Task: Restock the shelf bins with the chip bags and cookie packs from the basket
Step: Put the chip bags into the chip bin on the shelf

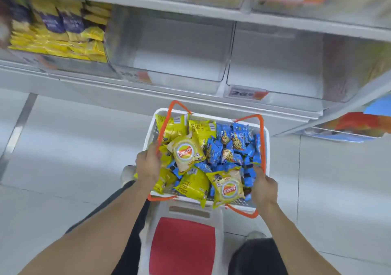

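A white basket (267,139) with orange handles stands in front of me, below the shelf. It is full of yellow chip bags (186,153) on its left and front, and blue cookie packs (232,145) on its right. My left hand (148,164) grips the left orange handle at the basket's left rim. My right hand (264,188) grips the right orange handle at the front right corner. Two clear shelf bins sit above: the middle bin (169,78) and the right bin (275,88); both look empty.
A bin at the left (57,31) holds several yellow and purple snack bags. Price tags (247,94) hang on the bins' fronts. A white stool with a red top (182,245) stands under the basket's near end. Pale tiled floor (63,158) lies around.
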